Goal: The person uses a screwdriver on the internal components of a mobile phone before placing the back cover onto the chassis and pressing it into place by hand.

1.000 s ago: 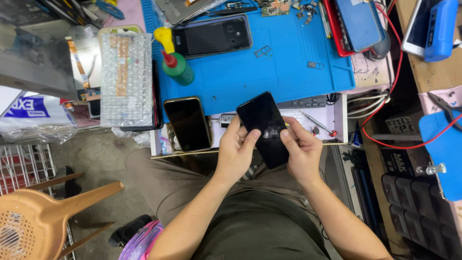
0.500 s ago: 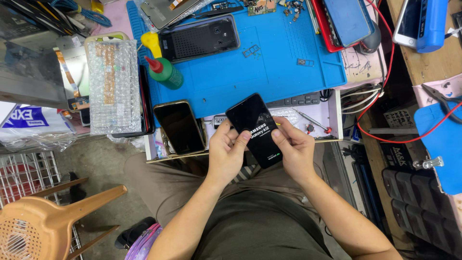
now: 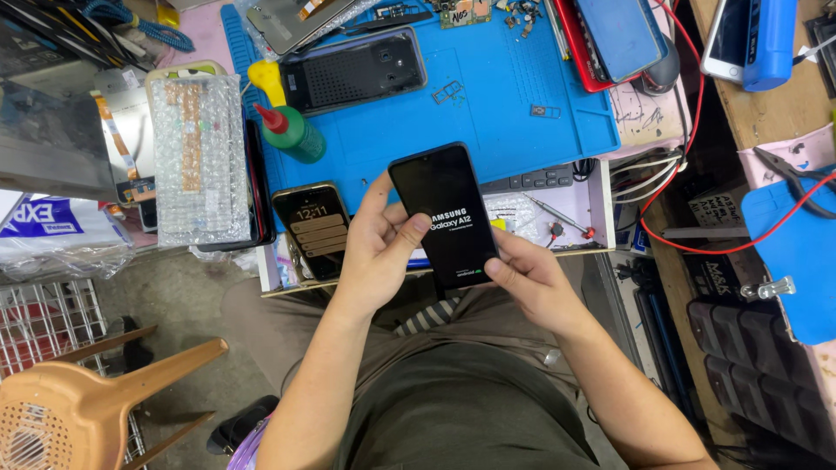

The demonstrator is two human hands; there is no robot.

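Since the earlier frame the phone (image 3: 444, 215) has come closer above the lap and its screen now shows white boot text where it was black. Left hand (image 3: 376, 252) wraps the left edge, thumb pinching onto the glass; right hand (image 3: 531, 280) cups the lower right corner, fingers pressed on the edge. Risk: held in air over the knees, a thumb slip drops it. Long axis runs near-vertical, top tilted slightly left, away from the body. Beyond: second phone (image 3: 315, 228) with lit screen, possibly in a tray, then the blue mat (image 3: 514, 130).
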